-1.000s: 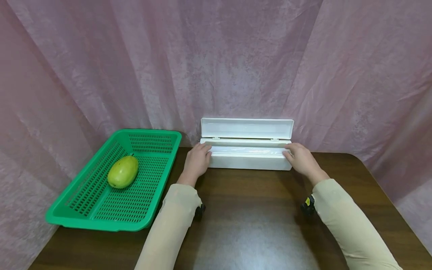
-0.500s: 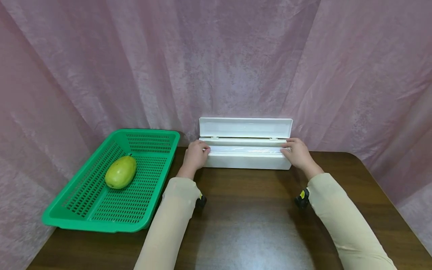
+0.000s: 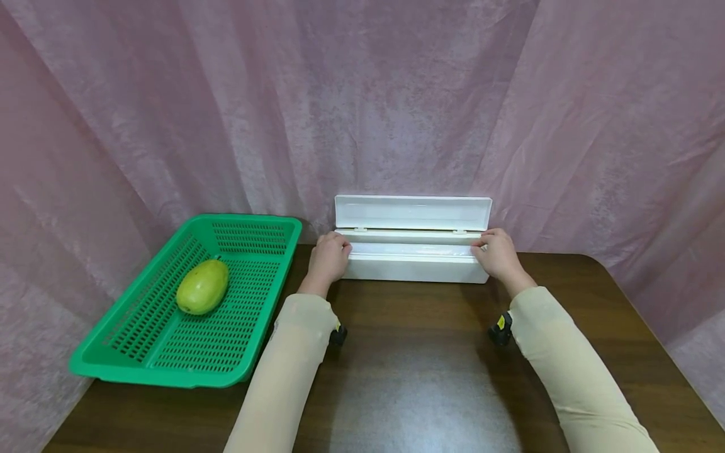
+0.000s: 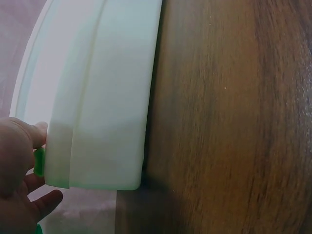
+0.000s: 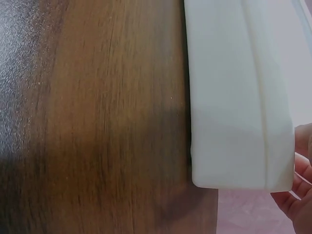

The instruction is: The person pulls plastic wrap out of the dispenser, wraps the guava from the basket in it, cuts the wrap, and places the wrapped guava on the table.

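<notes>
A long white plastic wrap dispenser box (image 3: 416,271) stands at the back of the table with its hinged lid (image 3: 413,212) raised. Inside it lies shiny, see-through plastic wrap (image 3: 410,250). My left hand (image 3: 328,258) is at the box's left end, thumb and forefinger pinched together at the end of the wrap. At the opposite end, my right hand (image 3: 501,255) pinches in the same way. The left thumb (image 4: 41,131) shows right at the box's rim in the left wrist view. Both pinch points are partly hidden by the fingers.
On the left of the brown wooden table (image 3: 419,352) stands a green slotted basket (image 3: 164,376) holding a yellow-green, melon-like fruit (image 3: 202,287). A pink curtain (image 3: 396,113) hangs close behind the box. The table's right edge slopes off past the right arm.
Thumb and forefinger of both hands have closed together at the ends of the wrap. The right wrist has swung slightly inward. Box, basket and fruit stay in place.
</notes>
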A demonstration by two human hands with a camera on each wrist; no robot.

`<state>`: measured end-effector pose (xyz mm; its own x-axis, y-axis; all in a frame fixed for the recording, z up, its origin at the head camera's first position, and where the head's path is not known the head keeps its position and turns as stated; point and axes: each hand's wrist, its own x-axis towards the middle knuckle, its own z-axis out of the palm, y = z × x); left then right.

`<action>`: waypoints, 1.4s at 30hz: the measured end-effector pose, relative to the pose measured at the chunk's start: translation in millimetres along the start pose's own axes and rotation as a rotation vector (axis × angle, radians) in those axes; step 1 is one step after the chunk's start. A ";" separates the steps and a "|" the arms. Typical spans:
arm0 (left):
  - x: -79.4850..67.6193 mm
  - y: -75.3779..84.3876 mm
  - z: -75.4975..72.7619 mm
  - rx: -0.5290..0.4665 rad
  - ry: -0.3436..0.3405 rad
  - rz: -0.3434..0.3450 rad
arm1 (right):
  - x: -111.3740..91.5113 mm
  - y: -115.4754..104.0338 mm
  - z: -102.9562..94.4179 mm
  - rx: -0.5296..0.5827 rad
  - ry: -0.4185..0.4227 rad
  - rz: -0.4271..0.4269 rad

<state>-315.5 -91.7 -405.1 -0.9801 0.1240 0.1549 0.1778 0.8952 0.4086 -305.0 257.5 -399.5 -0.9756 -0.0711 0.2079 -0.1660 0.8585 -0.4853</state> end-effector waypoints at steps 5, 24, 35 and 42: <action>0.8 1.6 -1.0 0.006 -0.005 -0.007 | -2.9 -0.9 -0.3 -0.027 0.009 -0.018; -0.2 1.4 -10.5 -0.018 0.001 -0.001 | -12.3 -0.8 -12.0 0.011 0.002 -0.042; -2.7 0.5 -11.9 -0.014 0.021 0.002 | -15.6 -1.8 -16.2 0.031 0.009 -0.054; -3.0 -0.7 -14.4 0.009 0.037 0.016 | -17.4 -2.9 -19.0 0.035 0.013 -0.054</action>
<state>-311.4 -98.9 -392.9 -0.9731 0.1228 0.1948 0.1928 0.8971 0.3975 -284.8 265.9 -385.6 -0.9631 -0.1097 0.2456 -0.2234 0.8351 -0.5027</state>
